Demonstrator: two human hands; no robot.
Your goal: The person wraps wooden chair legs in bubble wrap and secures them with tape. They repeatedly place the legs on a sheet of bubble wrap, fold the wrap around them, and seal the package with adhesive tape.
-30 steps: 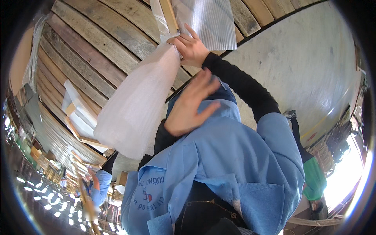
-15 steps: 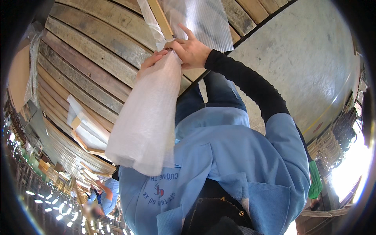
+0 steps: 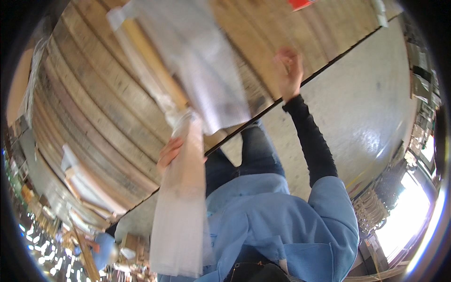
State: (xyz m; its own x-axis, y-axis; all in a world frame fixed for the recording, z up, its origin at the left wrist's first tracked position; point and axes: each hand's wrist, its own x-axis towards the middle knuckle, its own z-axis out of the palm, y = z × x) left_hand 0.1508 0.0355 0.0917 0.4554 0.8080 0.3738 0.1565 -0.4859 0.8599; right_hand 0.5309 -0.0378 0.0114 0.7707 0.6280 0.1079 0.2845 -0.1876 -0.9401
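Observation:
My left hand (image 3: 170, 154) is wrapped round a bundle of white foam sheet (image 3: 181, 202), which hangs toward my body and hides part of the fingers. A light wooden strip (image 3: 150, 54) runs out of the bundle's far end, with thin translucent wrap along its left side. To the right of the strip spreads a translucent foam sheet (image 3: 199, 66), smeared by motion. My right hand (image 3: 289, 68) is apart from the bundle, raised over the tabletop toward the right. Its fingers look curled but are blurred, and nothing plain shows in them.
The slatted wooden table (image 3: 103, 89) lies under the work, its dark edge crossing diagonally. A red object (image 3: 300, 3) sits at its far side. Wrapped wooden pieces (image 3: 89, 183) lie at the left. A person in blue (image 3: 104, 251) is farther off at lower left. Concrete floor (image 3: 366, 108) stretches right.
My right hand has left the bundle and moved to the right. My left hand still holds the bundle, which appears lower in the view. The red object has come into view.

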